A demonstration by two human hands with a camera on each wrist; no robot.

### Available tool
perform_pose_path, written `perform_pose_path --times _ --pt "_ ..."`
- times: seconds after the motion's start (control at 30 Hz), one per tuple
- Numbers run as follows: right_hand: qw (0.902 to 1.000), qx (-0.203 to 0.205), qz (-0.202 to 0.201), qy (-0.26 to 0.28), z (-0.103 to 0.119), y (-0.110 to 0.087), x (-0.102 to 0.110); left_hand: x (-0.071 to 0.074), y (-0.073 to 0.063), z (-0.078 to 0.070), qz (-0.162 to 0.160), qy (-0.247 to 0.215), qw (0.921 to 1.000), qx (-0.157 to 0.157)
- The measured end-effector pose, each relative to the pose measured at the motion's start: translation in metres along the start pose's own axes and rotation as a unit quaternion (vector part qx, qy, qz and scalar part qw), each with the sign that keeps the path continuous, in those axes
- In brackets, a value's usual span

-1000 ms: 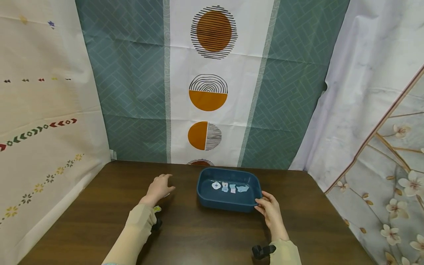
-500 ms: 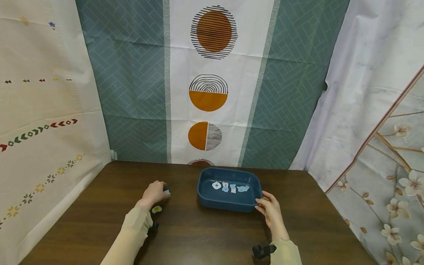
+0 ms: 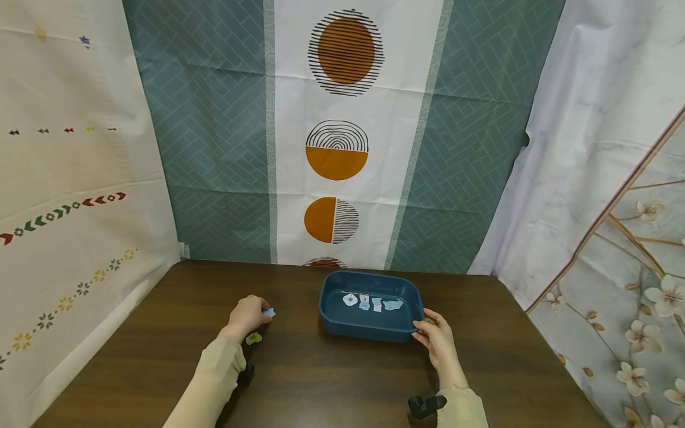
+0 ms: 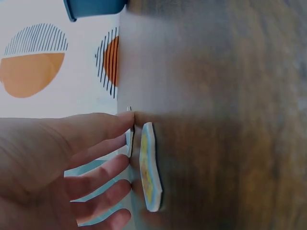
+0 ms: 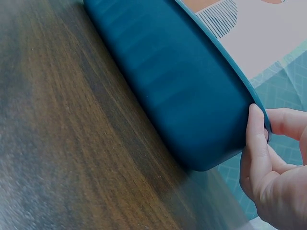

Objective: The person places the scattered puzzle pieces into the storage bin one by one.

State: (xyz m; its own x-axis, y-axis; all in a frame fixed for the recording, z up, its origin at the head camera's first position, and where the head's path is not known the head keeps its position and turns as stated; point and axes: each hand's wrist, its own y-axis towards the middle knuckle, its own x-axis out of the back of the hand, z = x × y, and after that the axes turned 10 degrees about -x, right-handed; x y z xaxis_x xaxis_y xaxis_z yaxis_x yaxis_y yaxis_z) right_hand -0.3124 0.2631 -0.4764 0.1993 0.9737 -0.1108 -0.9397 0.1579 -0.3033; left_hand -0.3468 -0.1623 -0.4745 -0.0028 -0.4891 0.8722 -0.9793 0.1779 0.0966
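Note:
Near the left-middle of the table my left hand (image 3: 247, 315) pinches a small flat light-blue cut-out piece (image 3: 269, 312). The left wrist view shows this thin piece (image 4: 130, 139) edge-on between thumb and fingers, low over the wood. Just nearer me lies a yellow-green cut-out piece (image 3: 254, 338), whose thick pale edge shows in the left wrist view. A dark blue plastic bin (image 3: 364, 330) stands at the table's centre back. My right hand (image 3: 437, 345) grips its right front corner, thumb and fingers around the rim (image 5: 261, 108).
Inside the bin several flat pieces lie in a row, among them a round white one with a compass star (image 3: 350, 299). The brown wooden table (image 3: 321, 386) meets a green and white patterned cloth (image 3: 225, 226) at the back. Patterned cloths hang at both sides.
My left hand has drawn back slightly and lowered, its spread fingers closing on the light-blue piece. The yellow-green piece has come fully into sight. My right hand and the bin have stayed put.

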Motion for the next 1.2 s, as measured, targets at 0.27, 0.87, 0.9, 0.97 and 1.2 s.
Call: perform_pose_path --times 0.27,0.87,0.9,0.97,1.2 --pt "1.0 0.001 0.001 0.006 0.001 -0.001 -0.001 -0.002 0.0 0.004 -0.008 -0.004 1.0 -0.002" --pt "1.0 0.002 0.007 0.006 0.002 -0.002 0.001 -0.001 0.004 -0.004 -0.027 0.022 0.9991 -0.022" --pt "0.9999 0.002 0.008 0.006 0.002 -0.002 0.001 -0.002 0.005 -0.004 -0.03 0.024 0.999 -0.023" --pt "0.9999 0.002 0.007 0.007 0.002 -0.002 0.001 -0.003 0.007 -0.006 -0.033 0.025 0.9989 -0.023" --pt "1.0 0.001 0.004 0.007 0.001 -0.002 0.001 -0.003 0.015 -0.019 -0.044 0.03 0.9981 -0.032"
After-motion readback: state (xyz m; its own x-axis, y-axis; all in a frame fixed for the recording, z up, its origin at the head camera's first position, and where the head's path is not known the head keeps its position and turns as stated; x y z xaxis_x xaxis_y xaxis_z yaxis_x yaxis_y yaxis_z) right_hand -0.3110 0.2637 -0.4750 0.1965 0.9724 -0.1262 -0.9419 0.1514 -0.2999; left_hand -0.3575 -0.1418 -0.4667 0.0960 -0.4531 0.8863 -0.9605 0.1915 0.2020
